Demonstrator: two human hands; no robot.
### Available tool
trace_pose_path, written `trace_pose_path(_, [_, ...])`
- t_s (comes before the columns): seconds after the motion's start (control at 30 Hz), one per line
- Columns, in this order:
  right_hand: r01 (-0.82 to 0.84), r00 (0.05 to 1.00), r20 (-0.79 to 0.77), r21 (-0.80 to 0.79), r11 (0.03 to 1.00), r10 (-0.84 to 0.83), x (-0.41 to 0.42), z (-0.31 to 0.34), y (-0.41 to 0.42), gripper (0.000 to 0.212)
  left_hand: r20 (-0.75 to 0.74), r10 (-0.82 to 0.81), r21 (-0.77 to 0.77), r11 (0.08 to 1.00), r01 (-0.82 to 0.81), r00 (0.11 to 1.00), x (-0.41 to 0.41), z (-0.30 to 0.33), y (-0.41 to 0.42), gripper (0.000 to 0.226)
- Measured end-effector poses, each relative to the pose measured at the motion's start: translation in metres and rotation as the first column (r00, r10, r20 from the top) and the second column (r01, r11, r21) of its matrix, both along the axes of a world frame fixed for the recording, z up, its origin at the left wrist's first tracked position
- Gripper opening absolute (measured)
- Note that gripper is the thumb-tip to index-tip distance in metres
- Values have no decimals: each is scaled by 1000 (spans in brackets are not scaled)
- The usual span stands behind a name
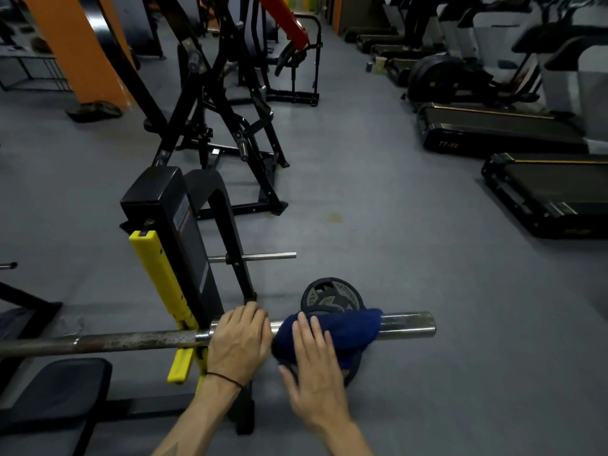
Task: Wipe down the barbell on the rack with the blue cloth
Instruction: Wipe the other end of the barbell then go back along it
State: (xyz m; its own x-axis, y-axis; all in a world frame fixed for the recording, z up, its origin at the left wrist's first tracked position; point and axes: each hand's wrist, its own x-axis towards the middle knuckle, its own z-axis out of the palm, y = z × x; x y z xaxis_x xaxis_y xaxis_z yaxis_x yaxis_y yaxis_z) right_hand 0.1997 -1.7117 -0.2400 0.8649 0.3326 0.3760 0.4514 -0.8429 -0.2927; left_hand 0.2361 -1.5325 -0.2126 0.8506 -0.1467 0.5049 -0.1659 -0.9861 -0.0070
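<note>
Two hands: both on the barbell (138, 340) sleeve, side by side.
Left hand (238, 340): curled over the bar, fingers wrapped down onto it, just outside the yellow rack hook (161, 291).
Right hand (312, 360): fingers spread flat, pressing the blue cloth (348, 330) against the bar, gripping nothing.
Blue cloth: draped over the sleeve, just right of the left hand, under the right fingertips.
Bar end: bare steel beyond the cloth.
Weight plate (332, 296): behind and below the cloth, on the floor (394, 225).
Treadmills (526, 133): well apart, far right.
</note>
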Motion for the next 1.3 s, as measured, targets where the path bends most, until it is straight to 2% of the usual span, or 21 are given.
trace_pose_path(0.07, [8, 997, 74, -37, 999, -5, 12, -4, -44, 64, 3, -21, -7, 1000, 21, 1000, 0, 1, 1, 26])
trace_pose_path(0.1, [91, 993, 75, 22, 996, -93, 15, -6, -63, 62, -6, -21, -8, 1000, 21, 1000, 0, 1, 1, 26])
trace_pose_path(0.17, [308, 951, -24, 179, 934, -309, 16, -5, -74, 64, -17, -10, -21, 1000, 9, 1000, -1, 1, 0, 25])
trace_pose_path(0.23, [404, 915, -120, 271, 873, -386, 13, -2, -38, 70, -22, 2, -38, 999, -3, 1000, -2, 1, -2, 26])
trace_pose_path(0.3, [245, 968, -119, 228, 942, -223, 3, 4, 1, 74, -37, 2, -45, 999, -4, 999, -2, 2, -2, 29])
trace_pose_path(0.37, [25, 998, -55, 36, 999, -23, -3, 1, -4, 74, -52, -15, -39, 999, 13, 999, -5, 2, -1, 32])
trace_pose_path(0.4, [-14, 1000, -8, -40, 999, 14, 4, 1, -23, 71, -57, -21, -38, 999, 19, 998, -6, 2, 0, 32])
trace_pose_path(0.43, [-12, 1000, 24, -64, 998, 13, 11, -2, -44, 68, -61, -22, -42, 999, 20, 998, -6, 3, 0, 33])
trace_pose_path(0.5, [145, 989, 22, 41, 989, -146, 17, -4, -74, 64, -65, -13, -47, 999, 10, 998, -5, 4, -1, 33])
trace_pose_path(0.6, [365, 931, -121, 240, 900, -345, 10, 2, -34, 71, -65, 16, -26, 999, -18, 998, -4, 2, -3, 33])
trace_pose_path(0.67, [212, 975, -116, 244, 946, -189, -4, 1, 9, 74, -57, 49, -18, 999, -50, 997, -1, 2, -6, 33])
trace_pose_path(0.73, [-28, 999, -35, 54, 998, 30, -4, -2, 6, 73, -47, 61, -50, 997, -63, 997, 0, 4, -9, 31])
trace_pose_path(0.77, [-79, 997, 16, -18, 997, 79, 5, -3, -12, 69, -39, 53, -78, 995, -56, 998, -1, 5, -12, 29])
trace_pose_path(0.83, [-38, 995, 91, -42, 998, 42, 20, -7, -53, 63, -37, 4, -134, 991, -9, 999, -5, 5, -21, 24])
trace_pose_path(0.87, [54, 994, 91, 19, 998, -56, 23, -9, -72, 61, -43, -19, -157, 987, 12, 999, -10, 2, -27, 24])
trace_pose_path(0.93, [261, 963, 17, 180, 948, -269, 21, -9, -85, 61, -51, -10, -192, 981, 0, 999, -18, -7, -40, 31])
trace_pose_path(1.0, [381, 924, -90, 317, 868, -373, 18, -6, -51, 65, -83, 28, -178, 983, -43, 996, -18, -14, -45, 38])
trace_pose_path(1.07, [284, 959, -116, 328, 901, -260, 7, -1, -7, 68, -99, 43, -141, 988, -57, 994, -14, -16, -44, 40])
trace_pose_path(1.17, [-33, 999, 7, 92, 995, 33, 5, -4, -17, 65, -128, 34, -79, 996, -44, 991, -4, -9, -38, 38])
trace_pose_path(1.23, [-16, 997, 74, 23, 1000, 15, 23, -5, -64, 61, -208, 49, -31, 998, -56, 977, 7, -1, -37, 41])
trace_pose_path(1.3, [199, 977, 46, 167, 966, -209, 31, -2, -99, 60, -277, 99, -46, 992, -116, 956, 17, 7, -37, 48])
